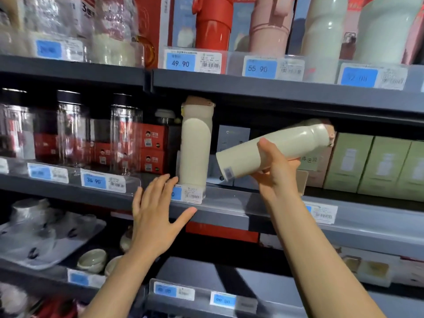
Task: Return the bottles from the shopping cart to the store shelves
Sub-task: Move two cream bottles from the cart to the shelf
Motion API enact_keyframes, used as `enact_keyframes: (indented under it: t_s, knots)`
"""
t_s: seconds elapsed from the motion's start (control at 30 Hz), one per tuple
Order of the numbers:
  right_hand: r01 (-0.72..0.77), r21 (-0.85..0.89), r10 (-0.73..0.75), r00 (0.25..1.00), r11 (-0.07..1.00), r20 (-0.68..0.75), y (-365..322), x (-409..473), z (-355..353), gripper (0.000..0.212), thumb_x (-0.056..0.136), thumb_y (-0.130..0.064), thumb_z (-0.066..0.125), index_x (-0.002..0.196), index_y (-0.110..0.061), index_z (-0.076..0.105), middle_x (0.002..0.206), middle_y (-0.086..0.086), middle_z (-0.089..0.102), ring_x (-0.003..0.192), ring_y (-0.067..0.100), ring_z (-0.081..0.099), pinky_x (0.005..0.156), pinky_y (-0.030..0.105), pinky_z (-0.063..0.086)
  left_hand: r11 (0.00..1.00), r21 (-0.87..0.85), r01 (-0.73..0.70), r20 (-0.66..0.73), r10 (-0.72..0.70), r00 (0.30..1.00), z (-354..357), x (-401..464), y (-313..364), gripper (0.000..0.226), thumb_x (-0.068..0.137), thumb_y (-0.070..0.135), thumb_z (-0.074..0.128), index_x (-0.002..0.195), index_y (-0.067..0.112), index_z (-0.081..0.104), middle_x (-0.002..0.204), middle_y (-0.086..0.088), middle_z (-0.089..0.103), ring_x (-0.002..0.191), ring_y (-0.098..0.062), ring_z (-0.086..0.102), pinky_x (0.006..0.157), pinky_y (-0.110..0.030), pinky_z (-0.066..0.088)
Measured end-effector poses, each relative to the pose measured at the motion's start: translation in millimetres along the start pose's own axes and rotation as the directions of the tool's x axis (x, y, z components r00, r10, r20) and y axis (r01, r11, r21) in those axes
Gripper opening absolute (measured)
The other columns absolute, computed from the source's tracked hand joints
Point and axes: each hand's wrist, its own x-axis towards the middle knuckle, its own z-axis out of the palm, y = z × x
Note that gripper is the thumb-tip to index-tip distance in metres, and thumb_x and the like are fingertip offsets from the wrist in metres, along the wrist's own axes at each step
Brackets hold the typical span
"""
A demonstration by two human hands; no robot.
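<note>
Right hand [276, 171] holds tilted cream bottle [275, 148] near shelf [229, 211].

left hand [156, 216] covers a price tag | top-shelf flasks [212, 21] cropped | far-left tags [48, 49] unreadable

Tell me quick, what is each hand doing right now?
Left hand: open, fingers spread, holding nothing.
Right hand: closed around a tilted cream bottle.

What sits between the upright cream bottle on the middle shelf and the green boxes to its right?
In the head view, the tilted cream bottle gripped by the right hand fills that stretch, in front of grey boxes; upright cream bottle, green boxes.
</note>
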Motion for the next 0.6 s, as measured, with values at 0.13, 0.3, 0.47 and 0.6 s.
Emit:
enact_keyframes:
  t_s: [0.13,0.3,0.47,0.6]
  knots:
    - [0.044,-0.060,-0.045,0.999,0.997,-0.013,7,7,5,0.070,0.079,-0.004,0.073,0.126,-0.027,0.027,0.110,0.000,0.054,0.097,0.019,0.060,0.077,0.048,0.057,1.000,0.008,0.008,0.013,-0.008,1.000,3,0,-2,0.074,0.084,0.071,0.032,0.143,0.025,0.031,0.151,0.001,0.033,0.139,-0.017,0.024,0.116,-0.033,-0.007]
    - [0.090,-0.315,-0.091,0.996,0.945,0.012,16,14,0,0.087,0.072,-0.007,0.078,0.138,-0.029,0.026,0.112,-0.002,0.052,0.094,0.015,0.055,0.071,0.038,0.052,1.000,0.014,0.003,0.018,-0.004,1.000,6,1,-3,0.077,0.087,0.075,0.021,0.143,0.024,0.032,0.150,0.000,0.034,0.140,-0.021,0.027,0.116,-0.035,-0.005]
    - [0.151,-0.548,-0.089,0.987,0.823,0.137,20,19,3,0.073,0.070,-0.008,0.080,0.124,-0.024,0.035,0.109,0.005,0.054,0.092,0.021,0.057,0.065,0.036,0.051,1.000,0.029,0.002,0.022,-0.003,1.000,8,1,-5,0.077,0.088,0.075,0.017,0.144,0.025,0.030,0.150,0.001,0.033,0.139,-0.022,0.028,0.117,-0.037,-0.003]
    - [0.245,-0.692,-0.128,0.968,0.679,0.218,31,22,5,0.082,0.065,-0.018,0.083,0.129,-0.025,0.032,0.115,0.006,0.052,0.104,0.027,0.055,0.083,0.046,0.053,1.000,0.028,0.005,0.024,-0.006,1.000,9,1,-6,0.076,0.088,0.075,0.017,0.144,0.024,0.031,0.149,0.001,0.034,0.138,-0.022,0.030,0.117,-0.039,-0.001]
